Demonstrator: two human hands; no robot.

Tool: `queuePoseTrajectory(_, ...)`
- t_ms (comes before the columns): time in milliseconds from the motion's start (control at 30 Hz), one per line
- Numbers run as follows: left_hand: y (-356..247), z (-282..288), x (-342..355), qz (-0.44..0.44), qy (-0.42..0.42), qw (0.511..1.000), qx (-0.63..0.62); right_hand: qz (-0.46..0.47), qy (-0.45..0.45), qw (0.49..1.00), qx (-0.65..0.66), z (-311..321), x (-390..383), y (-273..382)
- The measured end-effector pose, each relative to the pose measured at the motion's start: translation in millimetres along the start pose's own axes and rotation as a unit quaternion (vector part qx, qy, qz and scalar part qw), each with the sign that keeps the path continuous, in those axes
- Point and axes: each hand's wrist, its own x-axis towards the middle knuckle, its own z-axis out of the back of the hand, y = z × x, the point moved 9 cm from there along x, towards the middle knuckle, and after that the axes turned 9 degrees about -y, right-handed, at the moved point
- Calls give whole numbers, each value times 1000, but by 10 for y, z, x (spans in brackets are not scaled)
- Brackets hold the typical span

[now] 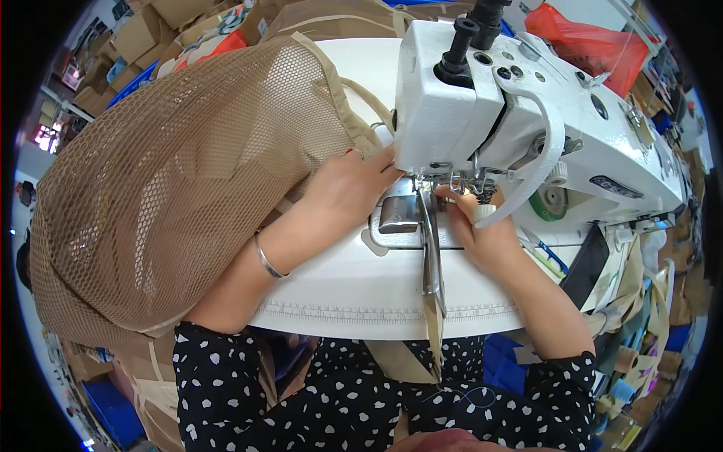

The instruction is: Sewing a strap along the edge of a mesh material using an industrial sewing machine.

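To the left of the sewing machine, on the tabletop, lies a tan mesh piece, its bulk beside the left hand and well left of the right hand. The open honeycomb weave bulges; a plain beige band edges the machine side. Left hand: palm down, fingers bent. Right hand: fingers under the machine head. Whether either pinches anything cannot be told.

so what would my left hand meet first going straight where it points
Your left hand would probably meet the white sewing machine head first, though depth there is unclear.
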Motion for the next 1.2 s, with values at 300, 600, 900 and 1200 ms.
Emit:
queuePoseTrajectory(300,65,-85,5,18,36,999,16,-15,32,998,-54,-41,-42,-71)
queuePoseTrajectory(600,104,-89,13,33,31,999,10,-4,21,998,-52,-32,42,67)
queuePoseTrajectory(900,156,-145,21,37,24,999,-4,-43,81,994,-61,-67,35,73)
queuePoseTrajectory(1200,190,-176,13,50,21,999,-2,-37,115,989,-80,-133,2,43)
